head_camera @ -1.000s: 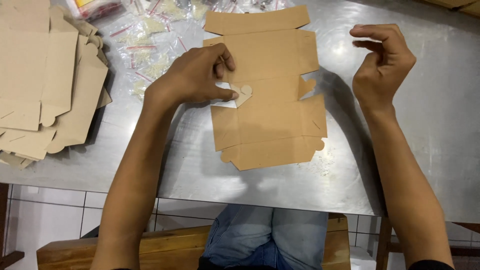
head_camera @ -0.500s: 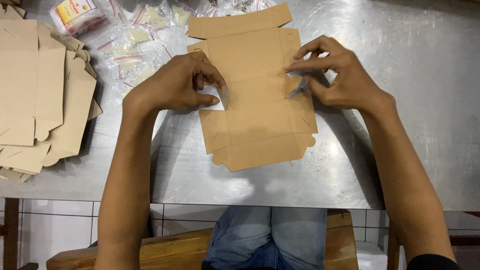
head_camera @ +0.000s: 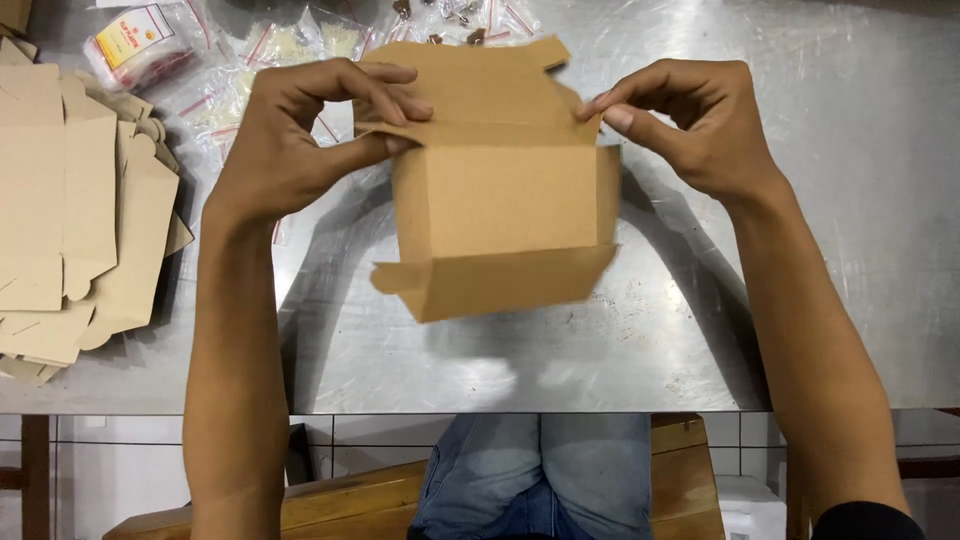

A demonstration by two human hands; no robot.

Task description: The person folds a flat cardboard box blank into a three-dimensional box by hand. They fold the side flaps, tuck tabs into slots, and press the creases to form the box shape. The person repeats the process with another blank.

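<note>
A brown cardboard box, half folded and with nothing visible inside, was held above the shiny metal table. Its upper fold was pinched at one corner by the left hand and at the other by the right hand. Flat cardboard blanks were stacked at the left, and small clear plastic bags were spread behind.

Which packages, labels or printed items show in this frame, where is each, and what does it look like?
Cardboard box: centre, half folded, plain brown, pinched by the left hand and right hand.
Flat box blanks: stacked at the left table edge, plain brown.
Labelled packet: top left, clear bag with a yellow, white and red label.
Small clear bags: top centre, red-striped seals, pale contents.
No signs or screens.
</note>
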